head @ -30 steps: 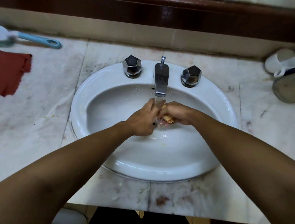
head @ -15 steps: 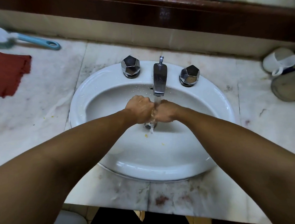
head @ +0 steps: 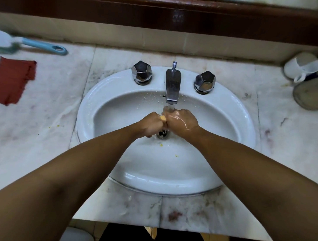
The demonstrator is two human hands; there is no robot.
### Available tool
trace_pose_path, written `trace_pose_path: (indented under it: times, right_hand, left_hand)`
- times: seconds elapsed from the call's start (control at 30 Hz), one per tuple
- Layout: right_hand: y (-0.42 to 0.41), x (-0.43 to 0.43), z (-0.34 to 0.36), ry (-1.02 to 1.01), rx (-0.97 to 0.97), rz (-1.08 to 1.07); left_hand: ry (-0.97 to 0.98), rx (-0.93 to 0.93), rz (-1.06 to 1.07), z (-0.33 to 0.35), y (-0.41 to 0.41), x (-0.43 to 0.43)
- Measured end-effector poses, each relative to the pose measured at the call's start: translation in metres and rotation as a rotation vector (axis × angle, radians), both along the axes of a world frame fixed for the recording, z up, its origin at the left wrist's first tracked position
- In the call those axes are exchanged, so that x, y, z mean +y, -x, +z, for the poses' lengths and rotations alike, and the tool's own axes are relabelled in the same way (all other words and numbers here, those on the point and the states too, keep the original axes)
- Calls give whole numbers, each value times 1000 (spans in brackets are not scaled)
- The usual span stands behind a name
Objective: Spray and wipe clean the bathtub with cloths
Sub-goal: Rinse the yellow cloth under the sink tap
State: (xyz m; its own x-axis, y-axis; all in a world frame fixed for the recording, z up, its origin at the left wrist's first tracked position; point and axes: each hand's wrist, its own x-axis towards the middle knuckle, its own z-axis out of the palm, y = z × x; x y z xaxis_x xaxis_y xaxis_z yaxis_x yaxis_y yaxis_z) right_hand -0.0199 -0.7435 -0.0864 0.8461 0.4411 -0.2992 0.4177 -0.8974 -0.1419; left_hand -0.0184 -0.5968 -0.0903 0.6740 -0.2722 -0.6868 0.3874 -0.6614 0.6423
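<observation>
1. Bathtub: nowhere in this view. A cloth carried to it while dripping would likely trail water over the floor on the way.
2. Marble counter (head: pixel 45 125): it surrounds the bowl closely, so spray thrown past the rim would wet its stained surface and could run off the front edge.
3. Washbasin (head: pixel 237 128): yellow crumbs lie in the bowl near the drain (head: pixel 162 134). They could wash into it, or be picked up again if the rinsed cloth touches the bowl.
4. Red cloth (head: pixel 10 81): it lies flat on the counter at far left, well apart from the bowl and near a blue-handled brush (head: pixel 42 46). Splashes seem unlikely to reach it.
5. Tap (head: pixel 173 87): water is running straight onto the knuckles, and a stream breaking there will probably scatter droplets up the back wall of the bowl.
6. Left hand (head: pixel 151 125) and right hand (head: pixel 182 121): both are fists pressed together, fingers curled round the cloth. Wet skin could let it slip.
7. Yellow cloth (head: pixel 162 118): only a small bit shows between the fists, directly above the drain, so a loose corner could drop into it.
</observation>
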Motion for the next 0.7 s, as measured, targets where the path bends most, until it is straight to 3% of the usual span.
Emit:
trace_pose_path:
  times: [0.1, 0.17, 0.27, 0.33, 0.4, 0.47, 0.63, 0.7]
  right_hand:
    - [-1, -1, -4, -223, 111, -138]
    - [-3, -4, -7, -440, 244, -334]
    - [-3, -9, -6, -774, 524, -657]
    - [-3, -13, -8, -922, 610, -809]
    - [0, -16, -8, -1001, 638, -923]
    - [4, -17, -5, -1072, 663, -1004]
    - [10, -22, 15, -1274, 750, -1031]
    - [8, -31, 21, -1132, 517, -916]
  left_hand:
    - [-36, -86, -32, -7, 3, 5]
    - [10, -22, 26, -10, 5, 10]
    - [244, 114, 267, -10, 2, 16]
    - [495, 237, 529, -6, 0, 15]
    - [612, 293, 790, -5, -1, 11]
    - [579, 318, 908, -6, -1, 5]
    - [557, 519, 887, -3, 3, -12]
    - [557, 509, 871, -3, 3, -17]
